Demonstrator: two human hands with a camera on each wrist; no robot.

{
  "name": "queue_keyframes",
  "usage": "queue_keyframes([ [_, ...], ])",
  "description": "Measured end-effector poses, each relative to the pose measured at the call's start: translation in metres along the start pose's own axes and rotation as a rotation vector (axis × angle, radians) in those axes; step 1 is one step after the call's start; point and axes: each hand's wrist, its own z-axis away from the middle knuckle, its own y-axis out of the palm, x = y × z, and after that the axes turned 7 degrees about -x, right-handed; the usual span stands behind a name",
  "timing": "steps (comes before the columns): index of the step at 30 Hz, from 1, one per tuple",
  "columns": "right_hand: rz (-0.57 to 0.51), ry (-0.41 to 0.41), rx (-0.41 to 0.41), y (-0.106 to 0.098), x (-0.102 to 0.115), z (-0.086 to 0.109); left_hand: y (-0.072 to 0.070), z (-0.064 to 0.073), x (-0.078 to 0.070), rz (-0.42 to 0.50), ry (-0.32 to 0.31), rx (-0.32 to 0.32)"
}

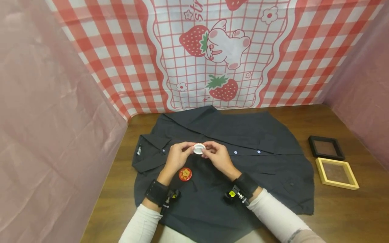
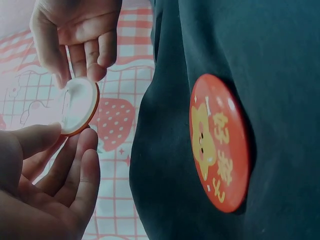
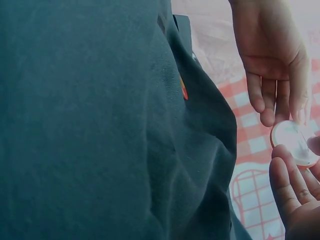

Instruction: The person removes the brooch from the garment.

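Observation:
Between both hands is a round pin badge (image 1: 199,149), its pale back with the pin facing me and a thin red edge showing. My left hand (image 1: 177,157) pinches its left rim, thumb on the back, as the left wrist view shows with the badge (image 2: 80,106) up close. On the opposite side my right hand (image 1: 219,158) pinches the rim, its thumb near the pin. Below the hands, a red badge (image 1: 185,174) with a yellow cartoon figure and yellow characters sits face out on a dark shirt (image 1: 243,199). The held badge's front is hidden.
The shirt lies spread over a wooden table (image 1: 343,209), collar to the left, with light buttons (image 1: 235,152) along its front. At the right are a black frame (image 1: 340,156) and a light yellow frame (image 1: 354,182). A checked strawberry cloth (image 1: 118,57) hangs behind; pink curtains flank the sides.

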Motion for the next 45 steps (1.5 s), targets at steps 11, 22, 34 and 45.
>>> queue_keyframes([
  [11,0.02,0.0,-0.012,-0.005,0.01,0.0,0.001,-0.003,-0.005,0.052,0.02,-0.008],
  [22,0.092,-0.038,0.006,-0.01,0.043,0.009,0.001,0.0,-0.007,0.118,0.02,0.0],
  [34,0.105,-0.087,0.044,-0.012,0.024,0.012,0.001,0.008,0.001,0.141,0.043,0.031],
  [45,0.138,-0.133,0.048,-0.015,0.002,0.009,0.0,0.008,0.0,0.181,0.033,0.065],
])
